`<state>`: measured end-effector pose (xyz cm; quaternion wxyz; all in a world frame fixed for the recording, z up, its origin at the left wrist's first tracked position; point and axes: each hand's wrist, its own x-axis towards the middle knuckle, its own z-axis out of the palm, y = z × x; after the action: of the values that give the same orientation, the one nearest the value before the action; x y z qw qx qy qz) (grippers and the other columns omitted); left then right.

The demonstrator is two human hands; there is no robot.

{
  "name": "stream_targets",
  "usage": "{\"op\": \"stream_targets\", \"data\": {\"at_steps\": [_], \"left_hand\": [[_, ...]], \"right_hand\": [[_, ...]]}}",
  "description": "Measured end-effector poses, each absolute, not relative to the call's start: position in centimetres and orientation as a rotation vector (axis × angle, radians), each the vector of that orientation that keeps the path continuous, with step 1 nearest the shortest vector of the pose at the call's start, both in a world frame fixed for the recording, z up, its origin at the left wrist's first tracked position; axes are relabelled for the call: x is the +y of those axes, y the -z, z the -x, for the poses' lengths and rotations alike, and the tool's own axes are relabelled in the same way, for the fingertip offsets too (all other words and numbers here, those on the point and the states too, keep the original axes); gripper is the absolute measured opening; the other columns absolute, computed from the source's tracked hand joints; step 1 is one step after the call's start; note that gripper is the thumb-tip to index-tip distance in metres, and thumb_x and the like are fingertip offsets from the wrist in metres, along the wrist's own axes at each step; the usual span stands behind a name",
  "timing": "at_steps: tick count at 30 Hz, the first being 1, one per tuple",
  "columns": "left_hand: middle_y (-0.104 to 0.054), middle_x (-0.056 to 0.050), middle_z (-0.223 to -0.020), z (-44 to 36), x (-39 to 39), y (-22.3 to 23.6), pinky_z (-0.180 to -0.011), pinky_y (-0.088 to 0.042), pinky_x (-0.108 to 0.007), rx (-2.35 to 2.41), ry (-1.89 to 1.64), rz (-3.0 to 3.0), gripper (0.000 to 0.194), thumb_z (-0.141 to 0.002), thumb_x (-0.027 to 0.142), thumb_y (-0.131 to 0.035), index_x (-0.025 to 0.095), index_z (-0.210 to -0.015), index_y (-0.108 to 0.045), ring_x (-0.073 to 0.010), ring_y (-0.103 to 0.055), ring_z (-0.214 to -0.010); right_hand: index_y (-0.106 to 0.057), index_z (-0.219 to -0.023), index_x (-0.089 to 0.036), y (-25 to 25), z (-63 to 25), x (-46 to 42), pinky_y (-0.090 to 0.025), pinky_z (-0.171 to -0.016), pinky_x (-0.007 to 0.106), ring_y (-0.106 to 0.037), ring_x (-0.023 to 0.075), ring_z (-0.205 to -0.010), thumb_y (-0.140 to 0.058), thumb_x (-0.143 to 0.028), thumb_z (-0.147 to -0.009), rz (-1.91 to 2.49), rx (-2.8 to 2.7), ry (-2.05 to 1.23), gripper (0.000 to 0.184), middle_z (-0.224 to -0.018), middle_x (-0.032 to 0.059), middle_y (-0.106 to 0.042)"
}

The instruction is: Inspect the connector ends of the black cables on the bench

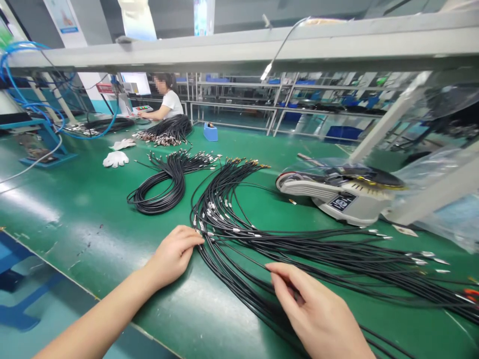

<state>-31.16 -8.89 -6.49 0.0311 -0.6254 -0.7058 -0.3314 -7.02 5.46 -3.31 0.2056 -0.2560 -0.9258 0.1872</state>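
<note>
A large bundle of thin black cables (318,252) curves across the green bench, with silver ferrules along its bend and metal ends at the right. My left hand (175,253) is at the left edge of the bend, its fingers closed on a cable beside the ferrules. The fingertips partly cover the spot they grip. My right hand (312,304) hovers over the nearer cables, thumb and forefinger pinching one thin black cable that runs back toward the left hand. Behind them lies a second, coiled bundle of black cables (159,192) with silver ends.
A grey-white bench device (337,192) stands at the right beside clear plastic film. White gloves (116,158), a blue block holder (210,132) and another cable pile (172,129) lie farther back. A co-worker (170,102) sits across the bench. An overhead shelf (239,52) spans the top.
</note>
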Motion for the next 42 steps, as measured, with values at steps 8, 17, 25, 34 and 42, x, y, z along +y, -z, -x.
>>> {"op": "stream_targets", "data": {"at_steps": [8,17,25,34,42], "left_hand": [[-0.059,-0.008,-0.107,30.4,-8.6,6.3,-0.087,-0.044,-0.039,-2.267,0.92,1.816,0.043,-0.085,0.005,-0.032,0.016,-0.124,-0.045,-0.0188,-0.046,-0.1],[-0.064,-0.005,-0.104,32.6,-7.2,4.7,-0.082,-0.045,-0.034,-2.15,0.88,1.825,0.024,-0.088,0.018,-0.042,0.019,-0.103,-0.06,-0.0167,-0.052,-0.09],[-0.065,-0.006,-0.091,33.7,-5.8,3.9,-0.077,-0.043,-0.034,-1.993,0.387,2.067,0.024,-0.088,0.022,-0.042,0.019,-0.1,-0.063,-0.0182,-0.049,-0.085],[-0.064,-0.007,-0.088,33.9,-5.4,3.8,-0.075,-0.043,-0.033,-1.831,0.418,2.187,0.026,-0.089,0.023,-0.039,0.018,-0.089,-0.064,-0.0175,-0.05,-0.084],[-0.06,-0.005,-0.084,27.1,-6.2,1.8,-0.076,-0.041,-0.03,-1.869,0.591,2.477,0.021,-0.088,0.013,-0.033,0.016,-0.089,-0.055,-0.0157,-0.05,-0.081]], "right_hand": [[-0.061,-0.089,-0.022,4.4,9.9,2.2,-0.045,-0.068,0.034,-0.055,0.0205,-0.079,-0.048,-0.02,-0.08,0.429,-2.636,-0.278,0.016,-0.09,0.0061,-0.058],[-0.061,-0.07,-0.02,5.0,12.6,2.0,-0.039,-0.062,0.031,-0.055,0.017,-0.066,-0.05,-0.019,-0.082,0.599,-2.705,-0.177,0.016,-0.072,0.003,-0.057],[-0.054,-0.07,-0.019,3.7,12.6,2.1,-0.037,-0.055,0.025,-0.056,0.014,-0.061,-0.046,-0.016,-0.08,0.653,-2.633,-0.346,0.013,-0.067,0.0,-0.059],[-0.059,-0.078,-0.022,3.3,11.5,2.4,-0.04,-0.057,0.025,-0.059,0.0147,-0.063,-0.042,-0.019,-0.085,0.641,-2.632,-0.441,0.018,-0.071,-0.0003,-0.061],[-0.06,-0.087,-0.021,2.1,9.8,1.3,-0.041,-0.059,0.023,-0.059,0.015,-0.067,-0.048,-0.019,-0.082,0.698,-2.657,-0.584,0.013,-0.077,0.0006,-0.064]]}}
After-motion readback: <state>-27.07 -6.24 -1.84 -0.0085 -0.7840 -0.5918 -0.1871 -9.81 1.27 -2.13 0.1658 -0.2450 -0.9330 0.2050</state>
